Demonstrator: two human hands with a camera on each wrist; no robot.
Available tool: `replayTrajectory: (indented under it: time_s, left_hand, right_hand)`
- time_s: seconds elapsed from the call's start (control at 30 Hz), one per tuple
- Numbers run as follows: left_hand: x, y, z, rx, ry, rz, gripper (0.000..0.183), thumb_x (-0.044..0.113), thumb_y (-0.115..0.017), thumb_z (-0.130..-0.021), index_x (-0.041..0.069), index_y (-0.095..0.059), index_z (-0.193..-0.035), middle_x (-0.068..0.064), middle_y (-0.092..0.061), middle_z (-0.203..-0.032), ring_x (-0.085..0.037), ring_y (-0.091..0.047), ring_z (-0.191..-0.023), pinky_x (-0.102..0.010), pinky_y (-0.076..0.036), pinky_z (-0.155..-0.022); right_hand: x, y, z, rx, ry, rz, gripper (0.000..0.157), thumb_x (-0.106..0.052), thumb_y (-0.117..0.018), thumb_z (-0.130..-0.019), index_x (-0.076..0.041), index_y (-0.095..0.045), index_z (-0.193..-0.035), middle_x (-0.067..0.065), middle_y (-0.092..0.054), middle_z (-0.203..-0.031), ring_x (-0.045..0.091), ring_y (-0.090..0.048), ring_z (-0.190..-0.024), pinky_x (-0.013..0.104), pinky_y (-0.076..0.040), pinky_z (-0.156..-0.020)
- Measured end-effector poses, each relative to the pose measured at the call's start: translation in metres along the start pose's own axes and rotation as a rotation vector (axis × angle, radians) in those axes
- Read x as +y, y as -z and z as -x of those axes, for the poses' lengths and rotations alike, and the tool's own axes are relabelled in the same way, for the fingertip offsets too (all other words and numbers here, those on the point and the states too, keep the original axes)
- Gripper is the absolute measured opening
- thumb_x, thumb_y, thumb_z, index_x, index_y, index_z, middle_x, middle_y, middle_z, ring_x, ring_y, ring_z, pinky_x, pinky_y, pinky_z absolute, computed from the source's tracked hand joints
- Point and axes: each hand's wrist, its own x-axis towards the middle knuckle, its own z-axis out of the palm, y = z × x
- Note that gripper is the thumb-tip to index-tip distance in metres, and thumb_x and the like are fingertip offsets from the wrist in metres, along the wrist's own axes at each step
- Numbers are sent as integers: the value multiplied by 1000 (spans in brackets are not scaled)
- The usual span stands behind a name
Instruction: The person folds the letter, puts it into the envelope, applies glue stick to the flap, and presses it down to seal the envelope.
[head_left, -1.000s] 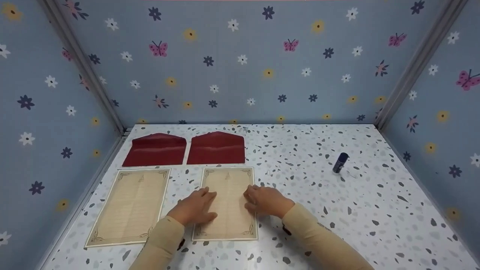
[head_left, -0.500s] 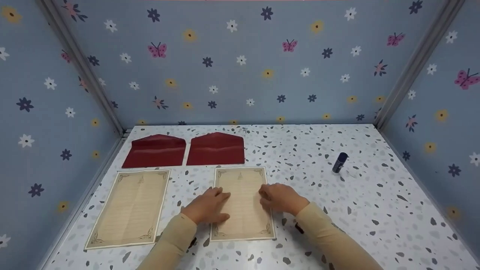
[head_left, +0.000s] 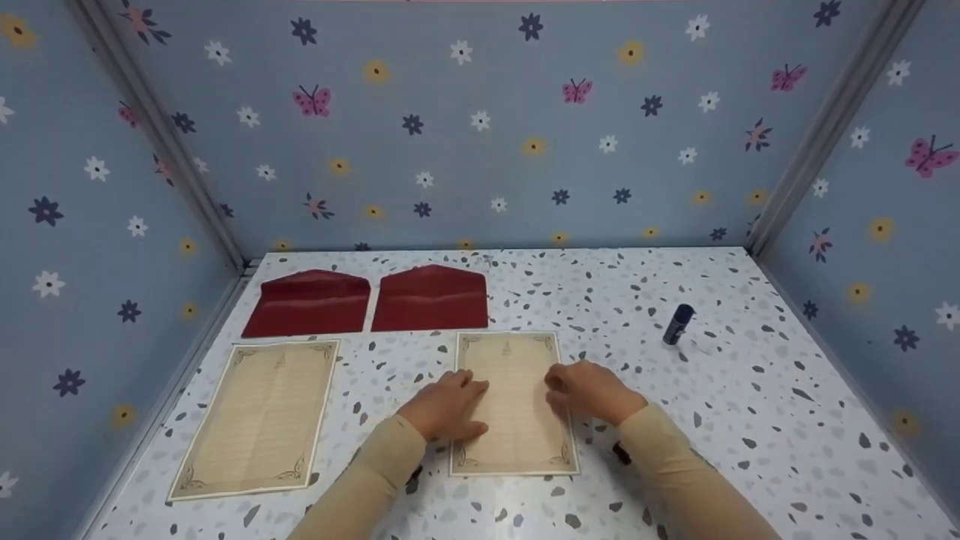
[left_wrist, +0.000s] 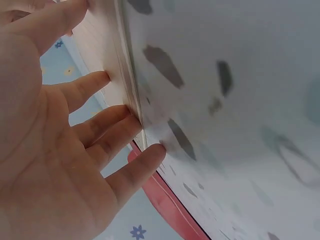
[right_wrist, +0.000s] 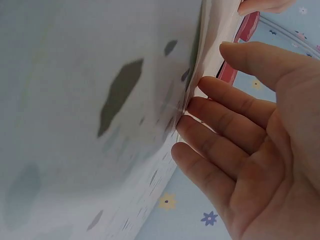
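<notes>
A cream sheet of letter paper (head_left: 517, 405) with an ornate printed border lies flat on the speckled table. My left hand (head_left: 448, 406) rests on its left side, fingers spread and fingertips pressing the paper. In the left wrist view the little finger of the left hand (left_wrist: 65, 135) reaches past the paper's edge onto the tabletop. On the opposite side, my right hand (head_left: 594, 391) touches the sheet's right edge with its fingertips. Seen from the right wrist, the right hand's fingers (right_wrist: 227, 127) are extended, the thumb apart from them. Neither hand grips anything.
A second matching sheet (head_left: 255, 416) lies to the left. Behind the sheets are two dark red envelopes, one at left (head_left: 307, 304) and one beside it (head_left: 430, 301), flaps open. A dark blue glue stick (head_left: 678, 325) stands at right. Patterned walls (head_left: 480, 165) enclose the table.
Both hands have slid the letter paper to the right across the table, away from the second sheet. The envelopes, the other sheet and the glue stick stay in place.
</notes>
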Motion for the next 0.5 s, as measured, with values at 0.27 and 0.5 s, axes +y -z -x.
replayTrajectory:
  time_s: [0.27,0.5]
  left_hand:
    - [15,-3,-11,-3,-7,-28,72,48,-69,-91,14,-46,-151,-16,-41,-153,-34,-40,-138,-48,-40,-108]
    - [24,-3,-22,-5,-34,-101,73,50,-67,-92,13,-45,-152,-17,-42,-151,-34,-41,-137,-48,-41,-107]
  right_hand:
    - [15,5,5,49,20,-22,25,-25,-71,-94,-12,-72,-115,1,-70,-99,17,-64,-88,38,-53,-85]
    - [26,10,6,83,17,-48,21,-22,-72,-93,-12,-73,-112,2,-72,-102,20,-67,-94,39,-54,-87]
